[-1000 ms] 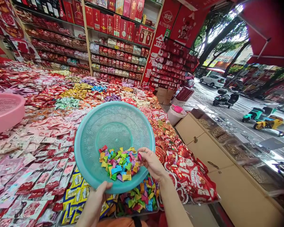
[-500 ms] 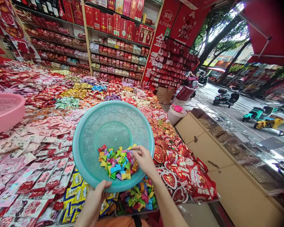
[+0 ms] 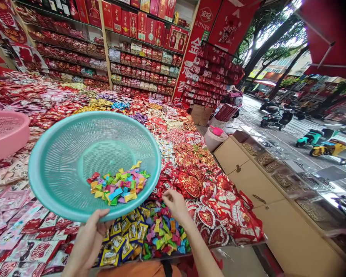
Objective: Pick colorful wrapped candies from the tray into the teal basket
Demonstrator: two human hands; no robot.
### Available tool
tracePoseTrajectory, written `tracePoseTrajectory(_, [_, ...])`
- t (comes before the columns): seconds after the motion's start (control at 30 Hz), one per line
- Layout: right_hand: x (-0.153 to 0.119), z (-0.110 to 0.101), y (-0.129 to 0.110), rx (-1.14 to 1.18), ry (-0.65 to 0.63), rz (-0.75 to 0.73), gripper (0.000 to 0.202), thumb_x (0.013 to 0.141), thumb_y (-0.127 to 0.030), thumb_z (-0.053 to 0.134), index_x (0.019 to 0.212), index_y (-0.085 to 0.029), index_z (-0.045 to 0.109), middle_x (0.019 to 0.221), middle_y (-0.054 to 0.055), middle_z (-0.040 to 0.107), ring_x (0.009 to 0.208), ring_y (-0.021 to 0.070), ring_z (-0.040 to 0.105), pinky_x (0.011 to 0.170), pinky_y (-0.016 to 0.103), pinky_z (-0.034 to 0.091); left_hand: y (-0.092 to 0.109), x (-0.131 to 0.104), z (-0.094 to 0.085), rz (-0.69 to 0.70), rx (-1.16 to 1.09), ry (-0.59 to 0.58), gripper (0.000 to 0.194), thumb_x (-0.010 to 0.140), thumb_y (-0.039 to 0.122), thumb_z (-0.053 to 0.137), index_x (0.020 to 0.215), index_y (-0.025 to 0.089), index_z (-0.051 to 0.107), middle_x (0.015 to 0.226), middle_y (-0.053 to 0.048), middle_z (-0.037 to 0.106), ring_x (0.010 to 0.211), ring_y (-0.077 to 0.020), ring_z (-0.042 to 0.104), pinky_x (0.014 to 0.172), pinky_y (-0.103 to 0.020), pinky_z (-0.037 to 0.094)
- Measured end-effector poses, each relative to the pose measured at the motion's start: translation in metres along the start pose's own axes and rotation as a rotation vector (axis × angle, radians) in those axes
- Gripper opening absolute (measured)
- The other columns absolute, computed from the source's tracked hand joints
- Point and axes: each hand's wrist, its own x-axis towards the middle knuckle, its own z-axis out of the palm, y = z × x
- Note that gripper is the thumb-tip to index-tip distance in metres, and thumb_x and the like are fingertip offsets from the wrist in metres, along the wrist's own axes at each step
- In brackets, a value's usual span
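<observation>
A teal plastic sieve basket (image 3: pixel 60 192) is tilted over the heaped packets, with a small pile of colourful wrapped candies (image 3: pixel 118 186) at its lower right inside. My left hand (image 3: pixel 92 234) grips its near rim, thumb on top and fingers underneath. Off the basket's right edge, my right hand (image 3: pixel 174 204) hovers over the goods with fingers curled together; whether anything is between them is too small to tell. Below it lie loose colourful candies (image 3: pixel 167 232), beside yellow and blue packets (image 3: pixel 127 234).
A pink basket (image 3: pixel 8 134) stands at the left. Red heart-shaped packets (image 3: pixel 206 217) lie to the right, near beige cabinets (image 3: pixel 256 181). Behind are stocked shelves (image 3: pixel 144 57) and a white bucket with a pink scoop (image 3: pixel 215 136). Scooters (image 3: pixel 276 117) stand outside.
The teal basket has moved left with my left hand on its rim. My right hand has come out of the basket and now hangs lower, beside its right edge.
</observation>
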Motion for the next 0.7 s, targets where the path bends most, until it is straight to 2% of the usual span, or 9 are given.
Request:
tracePoseTrajectory(0.1, [-0.003,0.023,0.011,-0.183,-0.212,-0.025,0.007,0.079,-0.017,0.063,0.082,-0.022,0.067,0.084,0.003,0.065,0.088,0.0208,0.058,0.079,0.030,0.040,0.007,0.003,-0.004,0.025,-0.017,0.008,0.018,0.057,0.006,0.069,0.069,0.017,0.062,0.070,0.000,0.067,0.069,-0.0183,0.065,0.060,-0.027,0.057])
tracePoseTrajectory(0.2, [-0.004,0.038,0.014,-0.274,-0.303,-0.031,0.013,0.082,-0.019,0.062,0.092,-0.022,0.070,0.094,0.005,0.065,0.097,0.0225,0.057,0.081,0.030,0.040,0.009,0.003,-0.007,0.053,-0.017,0.001,0.021,0.059,0.006,0.069,0.076,0.017,0.064,0.074,-0.001,0.069,0.072,-0.0190,0.066,0.062,-0.028,0.057])
tracePoseTrajectory(0.3, [-0.001,0.046,0.017,-0.310,-0.339,-0.050,0.015,0.083,-0.019,0.062,0.094,-0.022,0.071,0.097,0.006,0.064,0.101,0.0235,0.056,0.080,0.030,0.040,0.009,0.003,-0.007,0.080,-0.018,0.004,0.023,0.059,0.006,0.069,0.079,0.017,0.065,0.077,-0.001,0.070,0.074,-0.0183,0.066,0.062,-0.027,0.057])
tracePoseTrajectory(0.47, [0.006,0.052,0.024,-0.346,-0.388,-0.049,0.014,0.082,-0.018,0.062,0.092,-0.021,0.071,0.096,0.006,0.064,0.101,0.0228,0.056,0.079,0.028,0.039,0.009,0.002,-0.007,0.060,-0.023,0.020,0.018,0.059,0.005,0.069,0.072,0.016,0.063,0.072,-0.001,0.067,0.068,-0.0168,0.064,0.061,-0.027,0.057])
tracePoseTrajectory(0.7, [0.001,0.041,0.019,-0.300,-0.334,-0.030,0.010,0.084,-0.018,0.061,0.086,-0.021,0.070,0.094,0.005,0.064,0.099,0.0208,0.056,0.079,0.027,0.039,0.006,0.006,-0.009,0.042,-0.026,0.026,0.018,0.058,0.006,0.072,0.067,0.016,0.061,0.071,0.000,0.065,0.068,-0.0150,0.062,0.062,-0.027,0.058])
